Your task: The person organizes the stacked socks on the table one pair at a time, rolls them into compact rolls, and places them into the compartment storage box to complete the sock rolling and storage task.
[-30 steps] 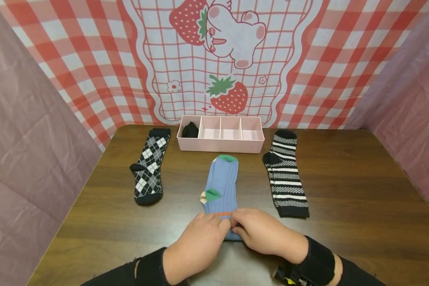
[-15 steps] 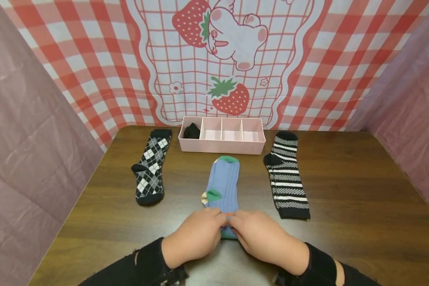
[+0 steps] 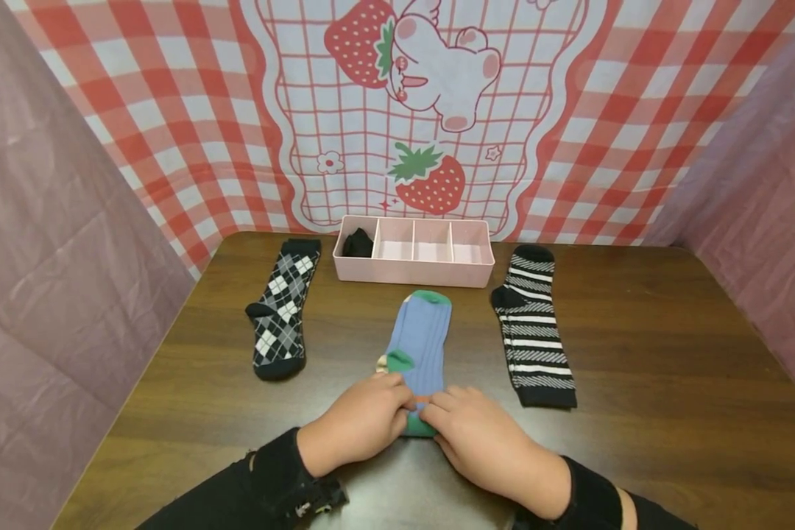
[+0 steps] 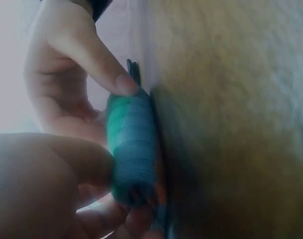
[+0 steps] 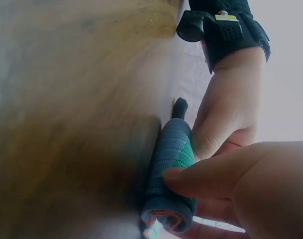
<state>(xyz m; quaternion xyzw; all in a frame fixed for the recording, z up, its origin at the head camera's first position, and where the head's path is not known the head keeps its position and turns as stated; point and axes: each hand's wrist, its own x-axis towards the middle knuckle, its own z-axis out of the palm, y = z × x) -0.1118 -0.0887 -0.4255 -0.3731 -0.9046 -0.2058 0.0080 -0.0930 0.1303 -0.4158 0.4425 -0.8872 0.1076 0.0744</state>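
A person's two hands work on a blue ribbed knit sock (image 3: 419, 338) with green toe and heel, possibly two stacked, at the middle of a brown wood-grain bench (image 3: 172, 419). Its toe points away; the near end is wound into a snug roll. The left hand (image 3: 361, 419) and right hand (image 3: 486, 438) each grasp one end of that roll between thumb and fingers, seemingly to keep it tight and even. A black-and-grey argyle sock (image 3: 281, 316) lies flat to the left, a black-and-white striped sock (image 3: 535, 331) to the right, both apart from the hands, presumably leaving working room. Beyond stands a pink four-compartment plastic tray (image 3: 411, 274), its leftmost compartment holding a black bundle (image 3: 358, 244), likely cloth.
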